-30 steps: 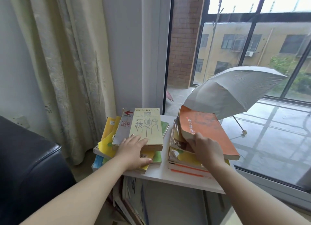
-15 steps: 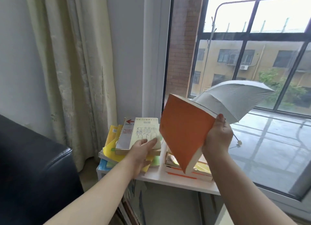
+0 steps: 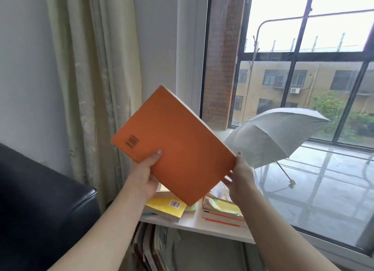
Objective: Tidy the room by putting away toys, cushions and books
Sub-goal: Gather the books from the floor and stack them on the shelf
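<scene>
Both your left hand (image 3: pixel 144 175) and right hand (image 3: pixel 239 177) now grasp the orange book (image 3: pixel 176 147), lifted off the stack (image 3: pixel 220 212) a moment ago; next, it needs a home.

A corner by a large window, lit by flat daylight

A pale wall (image 3: pixel 24 68) meets a cream patterned curtain (image 3: pixel 91 88) that hangs in folds beside the white window jamb (image 3: pixel 188 58). The arm of a black leather sofa (image 3: pixel 40 200) fills the lower left, and a white table (image 3: pixel 194 223) stands against the dark-framed window (image 3: pixel 293 57). Outside are a brick pillar (image 3: pixel 222 68), a yellow building (image 3: pixel 315 82) and a green tree (image 3: pixel 327 106); an open grey umbrella (image 3: pixel 273 137) rests tilted on the glossy balcony floor (image 3: pixel 323 189).
</scene>
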Motion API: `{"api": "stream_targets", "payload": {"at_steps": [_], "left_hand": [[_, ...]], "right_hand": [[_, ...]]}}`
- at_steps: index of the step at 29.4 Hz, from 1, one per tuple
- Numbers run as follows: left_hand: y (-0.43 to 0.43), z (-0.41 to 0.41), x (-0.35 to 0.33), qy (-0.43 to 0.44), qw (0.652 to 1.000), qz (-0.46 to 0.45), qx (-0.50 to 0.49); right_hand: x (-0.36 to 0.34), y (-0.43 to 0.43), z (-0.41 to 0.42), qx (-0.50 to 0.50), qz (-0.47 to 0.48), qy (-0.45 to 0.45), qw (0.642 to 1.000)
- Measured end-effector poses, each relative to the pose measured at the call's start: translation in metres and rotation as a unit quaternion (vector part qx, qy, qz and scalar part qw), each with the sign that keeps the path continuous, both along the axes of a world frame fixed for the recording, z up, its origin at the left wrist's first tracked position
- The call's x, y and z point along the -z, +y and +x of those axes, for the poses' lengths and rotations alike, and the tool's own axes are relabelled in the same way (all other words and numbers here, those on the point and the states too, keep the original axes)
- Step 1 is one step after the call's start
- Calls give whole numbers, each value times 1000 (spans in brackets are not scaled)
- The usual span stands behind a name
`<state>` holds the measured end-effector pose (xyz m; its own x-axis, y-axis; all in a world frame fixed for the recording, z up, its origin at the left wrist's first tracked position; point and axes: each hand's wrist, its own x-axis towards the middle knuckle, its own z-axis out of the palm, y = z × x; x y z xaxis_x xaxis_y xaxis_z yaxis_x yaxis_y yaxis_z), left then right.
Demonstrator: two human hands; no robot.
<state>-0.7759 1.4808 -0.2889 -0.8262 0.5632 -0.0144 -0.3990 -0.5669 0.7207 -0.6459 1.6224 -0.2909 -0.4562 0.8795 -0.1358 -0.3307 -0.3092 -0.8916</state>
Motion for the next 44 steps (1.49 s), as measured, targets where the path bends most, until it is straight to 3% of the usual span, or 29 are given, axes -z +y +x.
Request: {"api": "stream_targets", "payload": {"at_steps": [2,4,5,7,8,10,12,14,15,16,17,19,22,23,26,28,32,34,37,41,44], "left_hand": [[-6,2,-9,102,994,4,-36],[-9,8,-14,217,972,-56,-74],[-10,11,-14,290,943,-126,-104],[-11,20,-10,467,828,-251,-179],[-12,23,-6,566,753,-251,-221],[-15,24,-3,718,622,-164,-266],[-17,22,3,808,529,-72,-249],[-20,14,10,867,428,-59,-248],[-18,7,15,875,399,-75,-264],[-14,0,20,869,393,-102,-281],[-13,-7,27,855,405,-143,-292],[-2,-13,43,796,461,-263,-291],[2,-10,58,603,602,-492,-181],[1,-12,63,551,607,-555,-140],[0,-30,78,539,512,-666,-62],[5,-39,79,517,524,-677,-33],[32,-45,82,342,688,-641,0],[35,-49,86,257,744,-616,4],[47,-51,90,228,748,-623,-11],[67,-55,69,109,834,-538,-54],[61,-59,67,95,823,-559,-5]], "right_hand": [[4,1,2,-6,22,-72,997],[4,-1,4,-74,-24,-42,996],[4,-1,5,-125,-63,-8,990],[1,0,12,-246,-104,53,962],[0,0,17,-292,-111,76,947],[17,8,26,-321,-113,100,935],[40,18,33,-294,-97,42,950],[59,26,36,-276,-87,4,957],[59,30,37,-273,-81,25,958],[55,35,38,-274,-69,59,957],[48,32,39,-280,-63,80,955],[38,35,39,-272,-33,85,958],[67,48,36,-135,-1,-22,991],[79,51,38,-102,-4,-73,992],[104,65,37,-119,-13,-159,980],[101,70,31,-128,-27,-182,975],[101,80,29,-120,-46,-224,966],[108,75,34,-136,-69,-232,961],[113,68,38,-148,-81,-244,955],[111,77,32,-125,-54,-244,960],[112,74,33,-122,-49,-250,959]]}}
